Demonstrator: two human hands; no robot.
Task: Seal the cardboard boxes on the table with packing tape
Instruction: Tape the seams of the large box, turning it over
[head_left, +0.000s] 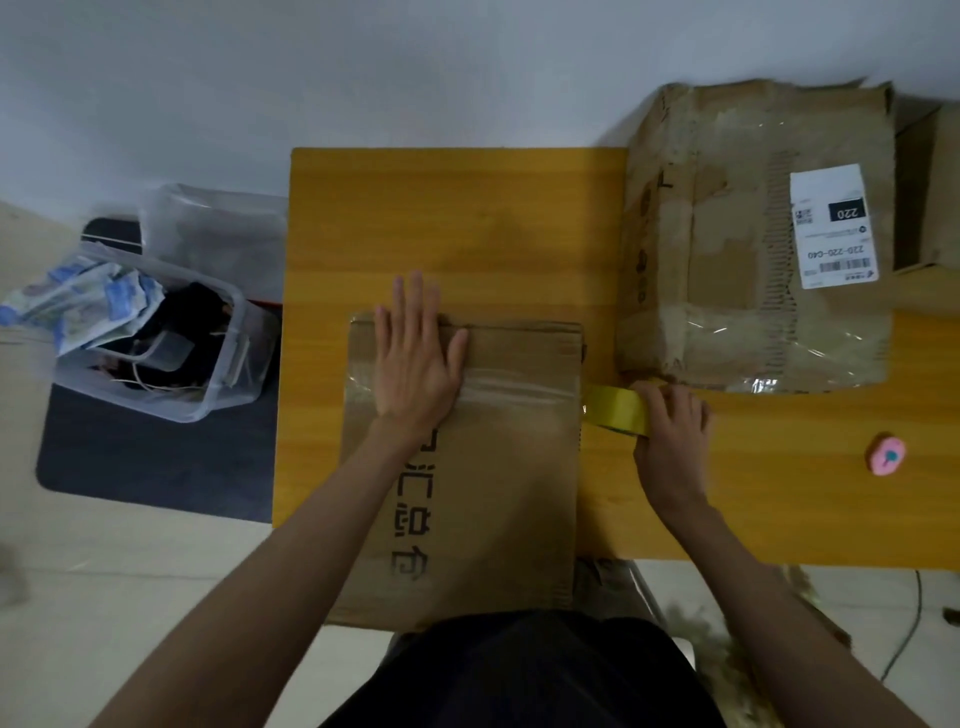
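A flat cardboard box is laid at the near edge of the yellow tabletop, its near end overhanging toward the person. A strip of clear tape is stretched across the box from left to right. The left hand is pressed flat on the box over the tape, fingers straight, so no grip is closed there. The yellow tape roll is held just off the box's right edge, the right hand's grip curled round it. A second, worn box with a white label is set at the far right. A pink round object is seen near the right edge. A clear plastic bin is placed on the floor, left.
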